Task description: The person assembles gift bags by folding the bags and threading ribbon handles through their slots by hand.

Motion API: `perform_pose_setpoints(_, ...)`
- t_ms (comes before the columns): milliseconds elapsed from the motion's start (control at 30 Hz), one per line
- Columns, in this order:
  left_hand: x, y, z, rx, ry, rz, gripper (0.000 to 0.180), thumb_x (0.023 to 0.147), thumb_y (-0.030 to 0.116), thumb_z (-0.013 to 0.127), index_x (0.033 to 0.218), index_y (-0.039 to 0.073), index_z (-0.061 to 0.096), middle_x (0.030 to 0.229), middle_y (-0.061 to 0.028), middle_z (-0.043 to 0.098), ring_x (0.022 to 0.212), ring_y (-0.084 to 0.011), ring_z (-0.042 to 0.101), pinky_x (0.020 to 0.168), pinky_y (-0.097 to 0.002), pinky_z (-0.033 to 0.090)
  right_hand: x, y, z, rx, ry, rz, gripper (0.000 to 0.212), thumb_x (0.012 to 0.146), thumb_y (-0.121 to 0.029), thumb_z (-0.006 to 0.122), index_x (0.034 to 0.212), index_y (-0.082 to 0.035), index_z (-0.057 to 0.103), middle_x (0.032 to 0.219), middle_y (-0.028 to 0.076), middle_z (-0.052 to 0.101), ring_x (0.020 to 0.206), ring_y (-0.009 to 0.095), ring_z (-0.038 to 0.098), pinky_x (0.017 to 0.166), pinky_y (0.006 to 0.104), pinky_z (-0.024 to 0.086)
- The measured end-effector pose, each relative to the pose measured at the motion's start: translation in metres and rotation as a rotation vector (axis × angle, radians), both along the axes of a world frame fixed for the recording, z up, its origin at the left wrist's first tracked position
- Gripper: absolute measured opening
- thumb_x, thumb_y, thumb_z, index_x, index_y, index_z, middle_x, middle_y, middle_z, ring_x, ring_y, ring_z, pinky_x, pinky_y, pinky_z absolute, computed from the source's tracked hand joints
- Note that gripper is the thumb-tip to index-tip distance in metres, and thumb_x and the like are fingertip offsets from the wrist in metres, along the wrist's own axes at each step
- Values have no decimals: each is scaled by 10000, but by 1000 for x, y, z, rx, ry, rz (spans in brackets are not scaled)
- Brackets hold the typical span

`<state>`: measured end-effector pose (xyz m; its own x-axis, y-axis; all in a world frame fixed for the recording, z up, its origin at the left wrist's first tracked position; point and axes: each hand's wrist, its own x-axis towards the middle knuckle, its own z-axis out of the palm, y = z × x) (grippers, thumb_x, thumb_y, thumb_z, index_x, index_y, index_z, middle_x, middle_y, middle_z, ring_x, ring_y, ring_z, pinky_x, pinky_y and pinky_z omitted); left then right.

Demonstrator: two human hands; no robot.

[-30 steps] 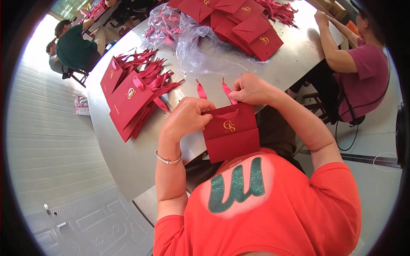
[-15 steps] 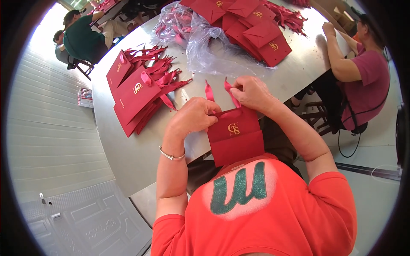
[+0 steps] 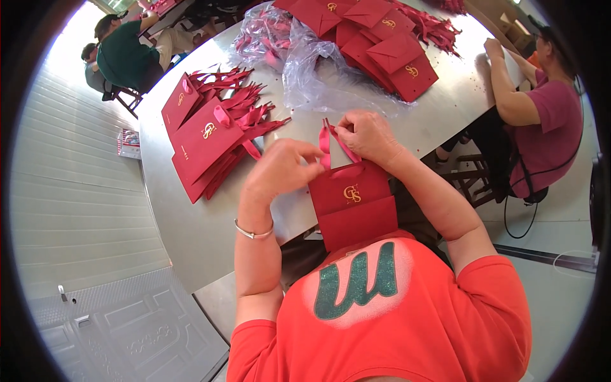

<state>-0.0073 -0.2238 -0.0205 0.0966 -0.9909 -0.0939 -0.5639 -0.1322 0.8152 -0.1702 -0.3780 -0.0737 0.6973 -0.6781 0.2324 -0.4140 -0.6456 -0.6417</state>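
A red paper gift bag [image 3: 354,207] with a gold emblem lies flat at the table edge, its lower end against my shirt. Pink ribbon handles [image 3: 325,148] rise from its top edge. My right hand [image 3: 368,136] pinches the ribbon just above the bag, and the two ribbon tips stick up close together beside its fingers. At the bag's upper left corner is my left hand [image 3: 287,167], thumb and forefinger apart, fingertips close by the left strand. Whether they touch the strand I cannot tell.
Left on the metal table [image 3: 254,223] is a stack of red bags [image 3: 207,137] with ribbons. Clear plastic wrapping [image 3: 312,70] and a heap of red bags [image 3: 388,51] lie farther back. One person [image 3: 547,121] sits at the right, others [image 3: 130,57] at the far left.
My left hand has loosened from the bag's top corner and its fingers have spread. My right hand has shifted slightly left, bringing the two ribbon tips together.
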Motion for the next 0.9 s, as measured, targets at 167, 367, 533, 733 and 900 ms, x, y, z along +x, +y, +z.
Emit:
perform_pose_setpoints(167, 9, -17, -29, -209, -163, 222, 205, 784, 110, 691, 970, 44, 749, 828, -161, 705, 735, -322, 673, 675, -383, 523, 1, -1, -1, 7, -39, 7, 191, 818, -222, 699, 826, -31, 707, 817, 147, 700, 759, 310, 687, 698, 400, 537)
perform_pose_setpoints(367, -2, -28, -44, -378, -442, 171, 163, 795, 153, 722, 944, 99, 762, 800, -125, 662, 778, -321, 656, 701, -411, 515, 1, -3, -3, 26, -34, -13, 186, 800, -217, 716, 814, -32, 707, 796, 145, 697, 755, 309, 686, 693, 405, 536)
perform_pose_setpoints(533, -3, -26, -46, -361, -481, 206, 198, 789, 172, 738, 979, 120, 750, 771, -104, 642, 771, -308, 649, 694, -418, 514, -2, -5, -1, 26, -84, 35, 219, 810, -235, 735, 801, -19, 704, 788, 165, 691, 730, 303, 687, 676, 397, 533)
perform_pose_setpoints(733, -4, -32, -45, -655, -538, 90, 290, 799, 66, 676, 1083, 96, 723, 1084, -161, 676, 1030, -346, 638, 906, -426, 501, -24, -10, 5, 411, -175, 110, 157, 902, -140, 674, 931, 12, 699, 769, 87, 701, 701, 144, 679, 633, 289, 527)
perform_pose_setpoints(900, 0, -43, -57, -599, -531, -121, 339, 805, 11, 623, 1121, 90, 718, 1274, -199, 620, 1229, -366, 553, 1066, -447, 419, -24, -9, -7, 228, -234, 146, 125, 916, -86, 652, 962, 26, 681, 810, 54, 688, 693, 109, 669, 632, 263, 526)
